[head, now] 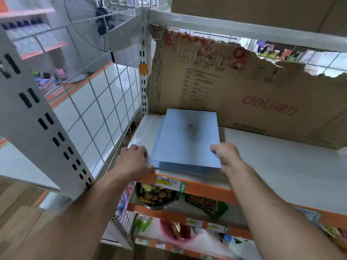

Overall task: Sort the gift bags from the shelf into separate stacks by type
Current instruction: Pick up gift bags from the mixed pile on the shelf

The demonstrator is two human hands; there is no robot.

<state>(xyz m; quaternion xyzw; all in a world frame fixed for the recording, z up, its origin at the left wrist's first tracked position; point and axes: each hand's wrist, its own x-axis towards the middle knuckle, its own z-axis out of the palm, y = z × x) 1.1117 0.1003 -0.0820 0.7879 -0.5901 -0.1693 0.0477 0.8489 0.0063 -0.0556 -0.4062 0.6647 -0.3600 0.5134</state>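
Note:
A stack of flat light-blue gift bags (187, 139) lies on the white shelf (281, 166) near its front left corner, its near edge jutting slightly over the orange shelf lip. My left hand (134, 156) presses against the stack's left front corner, fingers curled at its edge. My right hand (228, 156) grips the stack's right front corner, thumb on top of the uppermost bag. The top bag has a dark smudge in its middle. How many bags the stack holds is unclear.
A torn brown cardboard sheet (234, 87) leans against the shelf back behind the bags. A white wire grid panel (105, 102) closes the left side. Lower shelves hold a bowl of snacks (156, 197) and packets (206, 203). A cardboard box (253, 10) sits above.

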